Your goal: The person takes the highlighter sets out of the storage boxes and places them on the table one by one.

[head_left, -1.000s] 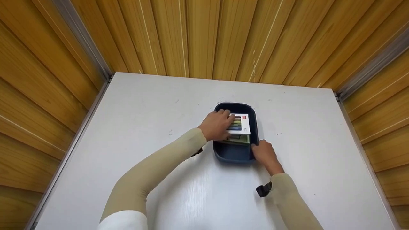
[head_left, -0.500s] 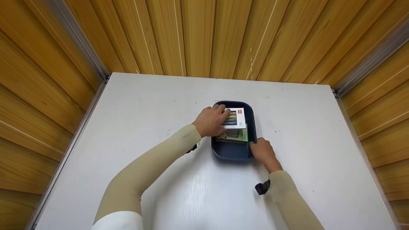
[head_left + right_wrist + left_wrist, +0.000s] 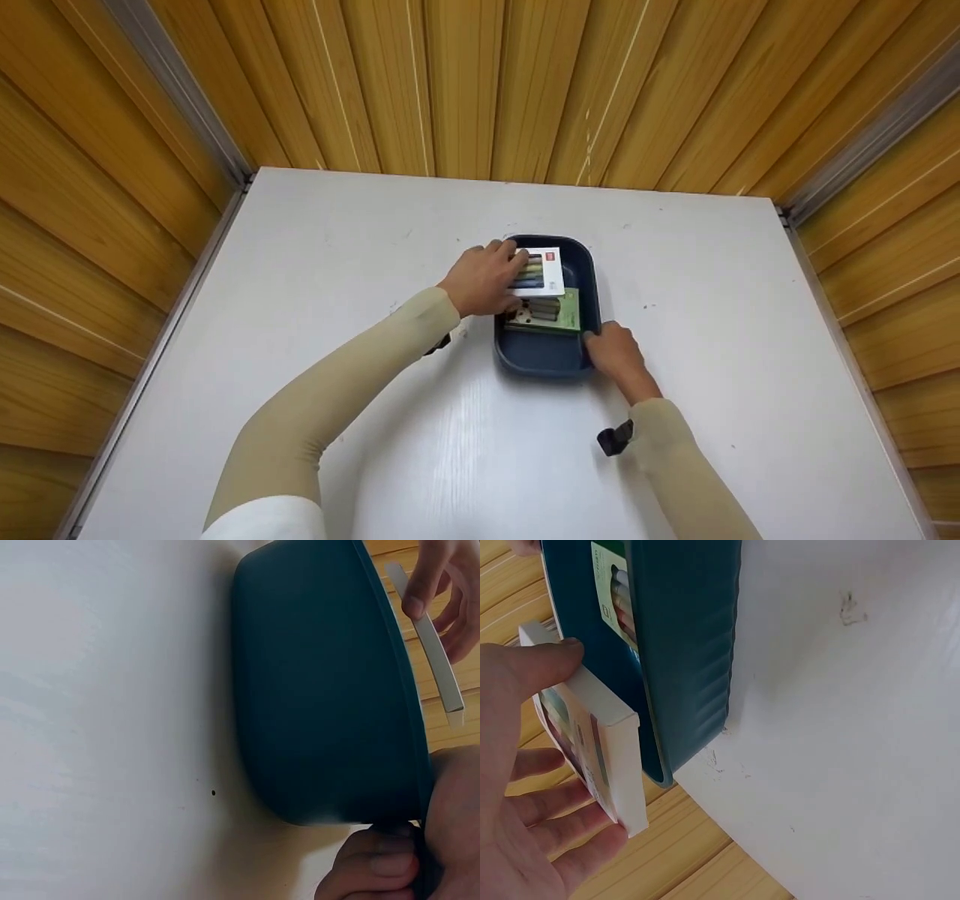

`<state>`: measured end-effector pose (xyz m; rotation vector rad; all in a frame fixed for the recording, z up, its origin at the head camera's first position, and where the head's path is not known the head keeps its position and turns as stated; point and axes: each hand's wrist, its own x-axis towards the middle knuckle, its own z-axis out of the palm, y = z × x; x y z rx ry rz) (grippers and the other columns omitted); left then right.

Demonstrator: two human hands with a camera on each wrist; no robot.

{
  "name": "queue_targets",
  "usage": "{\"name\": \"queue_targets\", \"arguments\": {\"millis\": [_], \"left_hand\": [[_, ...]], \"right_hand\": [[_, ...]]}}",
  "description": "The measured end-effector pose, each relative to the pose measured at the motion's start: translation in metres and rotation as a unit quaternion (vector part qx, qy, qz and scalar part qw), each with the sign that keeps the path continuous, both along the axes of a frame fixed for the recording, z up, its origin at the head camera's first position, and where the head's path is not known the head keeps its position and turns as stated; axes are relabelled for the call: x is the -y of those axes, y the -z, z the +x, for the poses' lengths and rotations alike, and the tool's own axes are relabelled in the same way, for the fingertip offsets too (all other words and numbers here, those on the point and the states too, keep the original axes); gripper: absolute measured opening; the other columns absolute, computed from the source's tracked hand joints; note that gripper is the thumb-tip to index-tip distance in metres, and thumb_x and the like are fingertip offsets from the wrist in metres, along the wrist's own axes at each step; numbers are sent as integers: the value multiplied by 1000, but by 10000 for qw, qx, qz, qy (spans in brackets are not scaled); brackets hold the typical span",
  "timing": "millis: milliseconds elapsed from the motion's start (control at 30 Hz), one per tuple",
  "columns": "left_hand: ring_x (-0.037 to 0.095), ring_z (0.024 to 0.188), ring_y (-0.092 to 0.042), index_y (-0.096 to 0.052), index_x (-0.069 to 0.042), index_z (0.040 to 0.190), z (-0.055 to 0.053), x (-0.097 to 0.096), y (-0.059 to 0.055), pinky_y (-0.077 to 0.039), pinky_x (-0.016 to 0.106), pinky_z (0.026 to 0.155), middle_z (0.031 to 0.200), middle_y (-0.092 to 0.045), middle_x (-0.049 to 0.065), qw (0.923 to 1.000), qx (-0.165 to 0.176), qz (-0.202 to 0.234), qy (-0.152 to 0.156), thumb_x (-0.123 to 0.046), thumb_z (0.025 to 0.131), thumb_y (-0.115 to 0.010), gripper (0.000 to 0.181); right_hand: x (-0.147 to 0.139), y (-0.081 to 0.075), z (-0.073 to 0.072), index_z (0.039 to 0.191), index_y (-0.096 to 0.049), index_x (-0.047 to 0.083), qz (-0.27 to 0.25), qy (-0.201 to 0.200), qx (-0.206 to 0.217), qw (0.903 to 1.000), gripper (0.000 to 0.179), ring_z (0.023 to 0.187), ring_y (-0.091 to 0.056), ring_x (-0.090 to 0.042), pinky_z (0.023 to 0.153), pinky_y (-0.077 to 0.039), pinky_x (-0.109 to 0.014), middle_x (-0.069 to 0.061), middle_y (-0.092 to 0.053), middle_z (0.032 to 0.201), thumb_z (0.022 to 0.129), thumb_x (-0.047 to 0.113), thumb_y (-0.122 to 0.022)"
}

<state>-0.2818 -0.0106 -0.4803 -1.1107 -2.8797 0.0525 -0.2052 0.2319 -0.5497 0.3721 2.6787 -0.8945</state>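
My left hand [image 3: 480, 281] holds a flat white box [image 3: 553, 274] with a window showing coloured sticks, thumb on one edge and fingers on the other. The box is over the far left part of a dark blue plastic bin [image 3: 597, 289]; in the left wrist view, the white box [image 3: 615, 701] is outside the bin's rim level, just above the opening. Inside the bin lies a green box [image 3: 562, 315] with sticks pictured on it. My right hand [image 3: 619, 352] grips the bin's near right rim, its fingers [image 3: 375, 866] curled under the edge in the right wrist view.
The bin stands on a white tabletop [image 3: 375, 240] marked with small dark specks. Wood-patterned panels [image 3: 465, 90] rise behind and on both sides, with metal rails at the corners. A black wrist camera [image 3: 615, 439] sits by the right sleeve.
My left hand has drawn the white box leftward and slightly away, uncovering more of the green box. The right hand keeps its grip on the bin, which stays nearly in place.
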Motion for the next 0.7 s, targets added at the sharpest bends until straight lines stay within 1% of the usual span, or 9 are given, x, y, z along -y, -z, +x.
{"name": "queue_targets", "arguments": {"millis": [200,300,433,533,700], "left_hand": [[24,112,-55,-42,-14,137,-3,6,0,-54,41,89,127,-52,10,10000,-11,39,-9,-51,86,-66,68],[24,111,-56,-43,-13,137,-4,8,0,-54,40,88,126,-52,10,10000,-60,4,-20,-49,86,-65,66],[23,112,-55,-43,-13,137,-5,11,0,-54,40,87,128,-52,10,10000,-29,-18,-64,-47,87,-64,64],[24,113,-55,-42,-14,137,-5,13,1,-54,41,88,130,-51,10,9999,36,49,-98,-47,87,-64,64],[24,112,-55,-41,-14,136,-6,18,2,-55,42,85,127,-52,9,9998,-42,97,-145,-46,87,-64,63]], "right_hand": [[0,0,-1,110,-56,-10,-74,11,48,10000,41,76,-55,-25,62,-43,-31,-16,-60,89,96,25,-38],[-1,0,0,112,-56,-11,-36,-35,-3,10000,43,77,-56,-25,63,-45,-33,-20,-63,94,96,25,-39],[0,-1,0,115,-55,-13,37,-56,-4,10000,45,79,-57,-26,66,-46,-34,-24,-64,101,97,26,-39],[0,-1,0,116,-54,-12,50,-19,43,10000,46,80,-57,-26,65,-45,-33,-23,-64,101,97,26,-39],[0,-1,0,117,-55,-11,53,11,77,10000,46,79,-57,-25,64,-44,-32,-22,-64,100,97,27,-39]]}}
